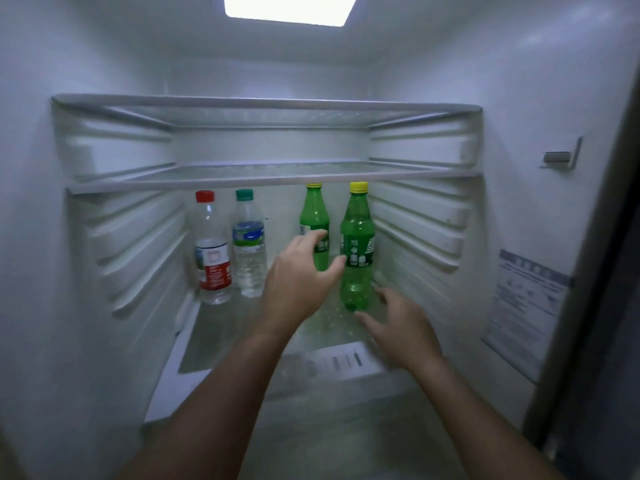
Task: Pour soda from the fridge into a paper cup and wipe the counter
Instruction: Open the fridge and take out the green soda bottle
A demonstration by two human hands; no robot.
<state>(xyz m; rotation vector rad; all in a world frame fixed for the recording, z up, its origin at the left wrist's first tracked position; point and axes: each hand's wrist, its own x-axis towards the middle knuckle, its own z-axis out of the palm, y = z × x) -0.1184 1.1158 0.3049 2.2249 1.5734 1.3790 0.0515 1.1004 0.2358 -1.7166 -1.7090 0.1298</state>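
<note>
**2 hands at the front soda bottle [356,244] in the fridge [104,64]**

The fingers [317,235] of the left hand [301,275] are spread apart and hold nothing. The thumb tip is right at the label of the front soda bottle, but I cannot tell if it touches. The other fingertips are in front of the back soda bottle [313,216].

The fingers [367,318] of the right hand [398,327] are apart too and hold nothing. They are low down, just beside the bottom of the front soda bottle. This hand is a bit blurry.

The front soda bottle is green with a yellow cap. It stands upright on the bottom shelf [221,337], on the right side, between the 2 hands. The back soda bottle looks the same and stands just behind it, a little to the left.

On the left side of that shelf stand 2 clear bottles, side by side: the red-cap bottle [211,251] and the green-cap bottle [248,247].

Above them are 2 more shelves. A light [291,8] shines at the top. A sticker [526,306] is on the right wall.
</note>
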